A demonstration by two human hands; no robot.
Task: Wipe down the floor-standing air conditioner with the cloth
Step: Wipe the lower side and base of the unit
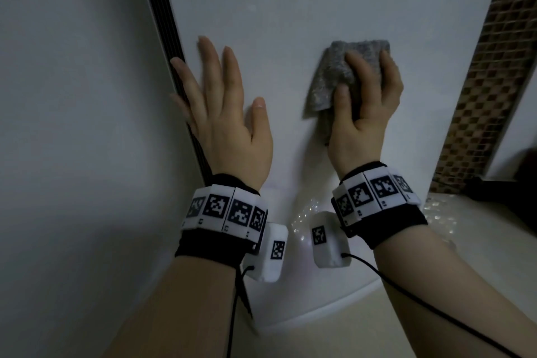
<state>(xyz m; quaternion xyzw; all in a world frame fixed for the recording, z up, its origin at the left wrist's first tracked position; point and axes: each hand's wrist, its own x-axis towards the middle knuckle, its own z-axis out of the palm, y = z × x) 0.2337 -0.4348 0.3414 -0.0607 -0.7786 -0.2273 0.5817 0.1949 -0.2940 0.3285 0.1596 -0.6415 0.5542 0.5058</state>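
Dim indoor corner, seen close and from above: pale floor [392, 322] at the bottom, a strip of brown mosaic tiles [479, 81] running up the right side, a dark object at the far right edge too shadowed to identify. Filling most of the view, the white front of the floor-standing air conditioner [290, 3], upright, with a narrow black vertical slot [170, 43] dividing it from a second pale panel on the left, and a rounded white base [319, 308] meeting the floor below. Left hand [223, 122] raised against the front panel, fingers straight and fanned apart, thumb held out to the side, holding nothing; outer two fingers lying across the edge of the black slot, the others over the white surface. Impossible to tell whether the palm itself touches. Right hand [369, 107] just beside it on the same panel, well clear of the slot, fingers curled over a bunched grey cloth [331, 73], thumb pinching it from the left, knuckles outward, pressing the wad against the white surface. Top edge of the cloth showing above the fingertips, a loose corner hanging out to the left and below the thumb. On both wrists, black wristbands [226, 212] ringed with white blocks bearing black-and-white square markers, each with a small white box attached and thin black cables [436, 308] trailing toward the bottom of the view.
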